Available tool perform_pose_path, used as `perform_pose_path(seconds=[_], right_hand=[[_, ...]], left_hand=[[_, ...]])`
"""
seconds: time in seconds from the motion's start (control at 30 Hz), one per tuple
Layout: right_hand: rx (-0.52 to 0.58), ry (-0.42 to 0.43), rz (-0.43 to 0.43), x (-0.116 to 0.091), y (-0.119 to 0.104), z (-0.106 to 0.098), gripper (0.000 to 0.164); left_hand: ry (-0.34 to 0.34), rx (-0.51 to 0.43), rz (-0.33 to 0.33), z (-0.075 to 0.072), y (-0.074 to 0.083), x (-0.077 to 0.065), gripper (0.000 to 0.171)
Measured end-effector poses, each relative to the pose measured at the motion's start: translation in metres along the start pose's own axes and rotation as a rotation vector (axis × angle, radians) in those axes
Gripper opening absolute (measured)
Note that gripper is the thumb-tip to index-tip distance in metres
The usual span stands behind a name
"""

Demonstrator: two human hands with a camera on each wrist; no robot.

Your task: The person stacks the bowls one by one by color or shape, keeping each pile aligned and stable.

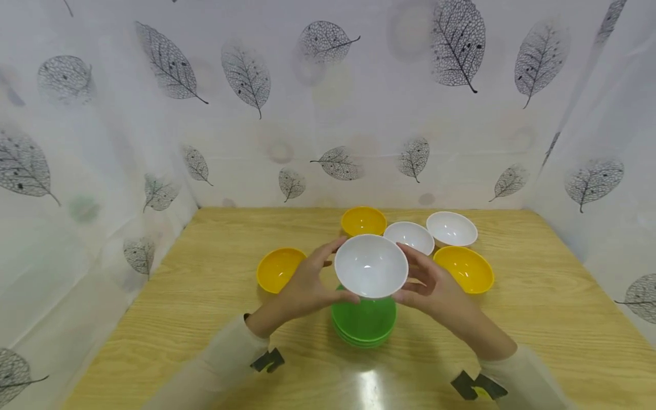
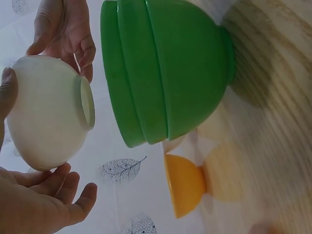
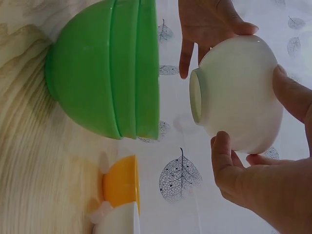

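Head view, listed left to right. Leaf-print cloth [image 1: 82, 142]: pale, dark leaves, hung at left, far side and right of a wood-grain table [image 1: 179, 307]. Left sleeve [image 1: 215, 359]: light, entering from the near edge. Left yellow bowl [image 1: 277, 269]: one, upright on the table, its right part behind the left hand [image 1: 310, 285]. Left hand: grip narrowed on the held white bowl [image 1: 371, 266], thumb at the near side, fingers at the far side. Far yellow bowl [image 1: 364, 221]: one, upright, beyond the held bowl, which overlaps its near edge in this view. Green bowls [image 1: 364, 322]: one stack, three nested, upright on the table between the two forearms. Held white bowl: one, raised in both hands above the green stack, base toward the table; the wrist views show a gap between the two. Middle white bowl [image 1: 410, 237]: one, just right of the far yellow bowl. Right hand [image 1: 430, 282]: grip likewise holding the raised bowl, by its right side. Far-right white bowl [image 1: 452, 229]: one, upright. Right yellow bowl [image 1: 465, 270]: one, nearer, just beyond the right wrist. Right sleeve [image 1: 523, 378]: light, near right.
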State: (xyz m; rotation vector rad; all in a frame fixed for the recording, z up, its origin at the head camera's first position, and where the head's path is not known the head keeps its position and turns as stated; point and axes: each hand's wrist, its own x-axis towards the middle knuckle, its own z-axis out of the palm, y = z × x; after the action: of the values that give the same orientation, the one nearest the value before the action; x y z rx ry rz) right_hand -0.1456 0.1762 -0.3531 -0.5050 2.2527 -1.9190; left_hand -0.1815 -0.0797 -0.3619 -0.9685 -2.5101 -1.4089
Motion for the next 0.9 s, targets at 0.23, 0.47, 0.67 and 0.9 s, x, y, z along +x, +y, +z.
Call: perform_pose_path(seconds=[0.23,0.47,0.67,0.9], right_hand=[[0.013,-0.038,-0.048,-0.005,0.015,0.004,0.078],[-0.180,-0.014,-0.181,-0.010,0.030,0.005,0.079],[-0.333,0.019,-0.206,-0.013,0.037,0.007,0.078],[-0.352,0.007,-0.221,-0.017,0.043,0.011,0.077]], left_hand=[[-0.031,0.008,-0.039,0.003,0.000,-0.009,0.099],[-0.086,-0.016,-0.061,0.010,-0.004,-0.018,0.101],[-0.109,0.035,-0.075,0.012,-0.007,-0.026,0.101],[-0.119,0.091,-0.072,0.014,-0.013,-0.032,0.101]])
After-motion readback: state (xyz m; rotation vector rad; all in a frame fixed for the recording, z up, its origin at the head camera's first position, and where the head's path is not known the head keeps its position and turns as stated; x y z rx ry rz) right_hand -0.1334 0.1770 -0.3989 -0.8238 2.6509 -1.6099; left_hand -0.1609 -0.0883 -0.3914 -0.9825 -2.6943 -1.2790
